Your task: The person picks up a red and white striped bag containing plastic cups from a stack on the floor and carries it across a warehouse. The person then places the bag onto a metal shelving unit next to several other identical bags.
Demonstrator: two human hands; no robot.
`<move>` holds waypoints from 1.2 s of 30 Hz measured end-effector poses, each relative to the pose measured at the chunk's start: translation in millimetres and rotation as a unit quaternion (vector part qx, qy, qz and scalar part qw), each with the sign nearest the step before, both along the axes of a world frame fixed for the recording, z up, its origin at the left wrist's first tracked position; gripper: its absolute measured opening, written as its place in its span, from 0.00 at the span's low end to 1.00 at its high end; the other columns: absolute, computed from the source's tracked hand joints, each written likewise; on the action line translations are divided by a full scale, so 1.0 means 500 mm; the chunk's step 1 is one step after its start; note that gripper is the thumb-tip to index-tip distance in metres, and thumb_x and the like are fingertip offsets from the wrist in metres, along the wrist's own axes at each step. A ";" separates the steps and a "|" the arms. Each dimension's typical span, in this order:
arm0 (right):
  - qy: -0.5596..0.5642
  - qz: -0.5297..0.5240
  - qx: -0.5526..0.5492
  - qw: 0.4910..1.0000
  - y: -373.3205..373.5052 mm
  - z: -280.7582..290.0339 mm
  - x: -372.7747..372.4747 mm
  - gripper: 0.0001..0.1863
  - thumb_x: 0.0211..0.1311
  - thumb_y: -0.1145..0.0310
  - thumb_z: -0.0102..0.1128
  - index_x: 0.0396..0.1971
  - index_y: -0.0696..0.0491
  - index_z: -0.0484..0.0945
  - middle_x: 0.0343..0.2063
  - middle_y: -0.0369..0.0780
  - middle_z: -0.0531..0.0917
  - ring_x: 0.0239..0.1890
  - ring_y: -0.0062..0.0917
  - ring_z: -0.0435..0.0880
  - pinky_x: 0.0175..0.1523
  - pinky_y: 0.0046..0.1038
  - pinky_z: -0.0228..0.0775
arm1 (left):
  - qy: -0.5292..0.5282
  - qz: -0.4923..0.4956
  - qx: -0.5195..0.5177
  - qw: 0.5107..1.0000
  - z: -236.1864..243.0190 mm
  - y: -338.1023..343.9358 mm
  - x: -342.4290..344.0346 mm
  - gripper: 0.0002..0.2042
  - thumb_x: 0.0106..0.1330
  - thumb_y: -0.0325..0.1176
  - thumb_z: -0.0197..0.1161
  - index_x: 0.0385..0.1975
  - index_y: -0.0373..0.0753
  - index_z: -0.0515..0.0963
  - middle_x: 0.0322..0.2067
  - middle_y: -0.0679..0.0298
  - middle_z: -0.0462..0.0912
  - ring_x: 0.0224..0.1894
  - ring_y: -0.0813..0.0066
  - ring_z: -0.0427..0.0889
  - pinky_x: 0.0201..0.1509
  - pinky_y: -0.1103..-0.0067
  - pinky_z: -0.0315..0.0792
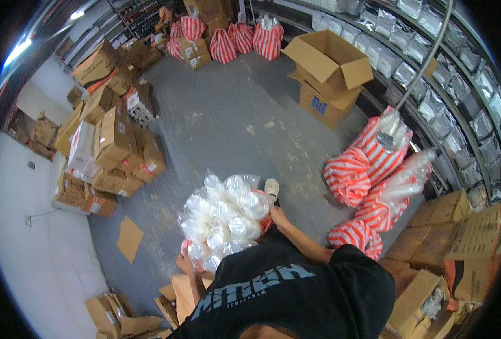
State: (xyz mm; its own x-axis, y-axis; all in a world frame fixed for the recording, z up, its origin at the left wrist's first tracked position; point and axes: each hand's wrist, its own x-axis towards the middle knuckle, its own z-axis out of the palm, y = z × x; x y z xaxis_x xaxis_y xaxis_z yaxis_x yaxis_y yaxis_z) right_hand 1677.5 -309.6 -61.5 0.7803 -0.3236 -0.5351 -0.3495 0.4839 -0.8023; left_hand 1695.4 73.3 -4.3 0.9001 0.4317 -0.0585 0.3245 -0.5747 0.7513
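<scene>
In front of my body is a large bag (266,222) with reddish edges, packed with clear-wrapped cylinders (222,212) whose round, shiny ends face up. They look like stacks of plastic cups or lids, though I cannot tell which. My right hand (278,217) is closed on the bag's edge at its right side. Lower down on the left, my left hand (184,262) grips the opposite edge, its fingers partly hidden by the plastic. The lower part of the bag is out of sight beneath its contents.
Red-and-white striped bags (346,175) lie to the right beside shelves (431,73) of silvery packets. An open carton (326,68) stands ahead on another box. Stacked cartons (115,138) line the left, and a flat cardboard piece (130,240) lies on the grey floor (222,113).
</scene>
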 end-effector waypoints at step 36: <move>0.036 -0.095 0.034 0.994 -0.600 0.064 1.925 0.24 0.65 0.52 0.32 0.45 0.56 0.70 0.33 0.38 0.77 0.34 0.22 0.74 0.41 0.27 0.65 | -0.027 -0.105 -0.004 0.994 0.064 -0.618 2.112 0.20 0.58 0.43 0.55 0.28 0.26 0.77 0.19 0.57 0.79 0.23 0.76 0.75 0.29 0.75 0.69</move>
